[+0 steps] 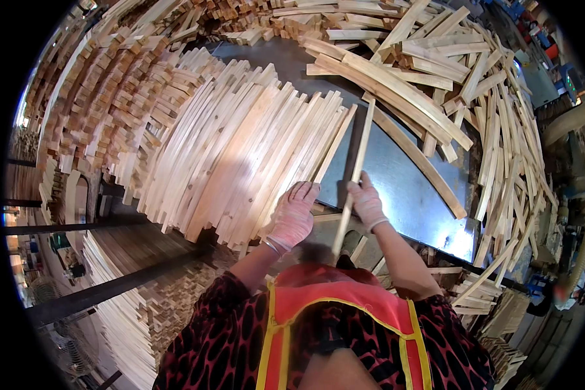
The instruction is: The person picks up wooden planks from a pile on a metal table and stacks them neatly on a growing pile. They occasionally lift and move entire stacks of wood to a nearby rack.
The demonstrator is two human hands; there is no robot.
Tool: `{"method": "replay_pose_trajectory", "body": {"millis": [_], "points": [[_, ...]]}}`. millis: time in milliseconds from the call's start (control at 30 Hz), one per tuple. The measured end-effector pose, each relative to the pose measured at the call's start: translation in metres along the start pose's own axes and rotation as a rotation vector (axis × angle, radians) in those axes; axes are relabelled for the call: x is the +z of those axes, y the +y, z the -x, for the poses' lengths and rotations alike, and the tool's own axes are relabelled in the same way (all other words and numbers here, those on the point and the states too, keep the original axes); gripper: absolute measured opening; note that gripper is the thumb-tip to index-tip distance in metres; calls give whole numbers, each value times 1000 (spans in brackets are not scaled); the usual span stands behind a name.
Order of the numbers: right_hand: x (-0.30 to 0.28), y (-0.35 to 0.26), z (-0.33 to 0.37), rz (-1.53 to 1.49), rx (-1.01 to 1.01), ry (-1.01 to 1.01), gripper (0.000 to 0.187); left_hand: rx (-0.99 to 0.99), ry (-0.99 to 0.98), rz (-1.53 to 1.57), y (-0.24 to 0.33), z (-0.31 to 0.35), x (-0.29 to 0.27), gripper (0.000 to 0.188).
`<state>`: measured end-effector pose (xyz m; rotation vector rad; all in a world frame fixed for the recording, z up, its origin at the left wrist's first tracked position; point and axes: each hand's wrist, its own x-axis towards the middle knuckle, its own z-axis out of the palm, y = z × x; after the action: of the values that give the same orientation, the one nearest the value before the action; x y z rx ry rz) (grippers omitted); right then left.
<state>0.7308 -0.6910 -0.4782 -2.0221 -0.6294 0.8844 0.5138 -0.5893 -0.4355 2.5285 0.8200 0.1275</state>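
In a pale work glove, my right hand [368, 203] grips a long thin wooden strip [361, 151] near its lower part. The strip slants across the dark metal tabletop, its near end hanging past the table's front edge. My left hand [294, 214], gloved too, lies on the near right end of a wide row of wooden strips [240, 143]; its fingers stretch forward over the wood with nothing held. These strips lie side by side, their ends uneven. A narrow gap separates the row from the held strip.
To the right, loose wooden pieces [435, 65] lie in a jumbled heap. One long curved strip [422, 162] rests on the shiny metal tabletop [396, 175]. Stacked wood blocks [104, 97] rise at the left. A dark metal bar [110, 289] crosses the lower left, above more stacked strips [120, 312].
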Motion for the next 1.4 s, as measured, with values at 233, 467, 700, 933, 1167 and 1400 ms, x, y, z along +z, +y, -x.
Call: {"method": "replay_pose_trajectory", "body": {"millis": [233,467,700,933,1167,1400], "points": [[36,-43,-29,409,-176,-425,57,-104,218,243,14,0,-21,75],[-117,-46,-76,865,-309,303,62,-293,141,-388,-14,-1,-19,65],[-187,45,-90,841,-151,169,51,-488,45,-502,-28,38,-7,82],[-65,7,-42,484,-48,-52,81,-760,-47,31,-46,36,-45,84],[23,-58,-17,361,-153,-468,79,-400,-59,-147,-29,67,-50,77],[36,-53,90,-336,26,-734,77,-455,15,1193,-11,123,-23,47]]}}
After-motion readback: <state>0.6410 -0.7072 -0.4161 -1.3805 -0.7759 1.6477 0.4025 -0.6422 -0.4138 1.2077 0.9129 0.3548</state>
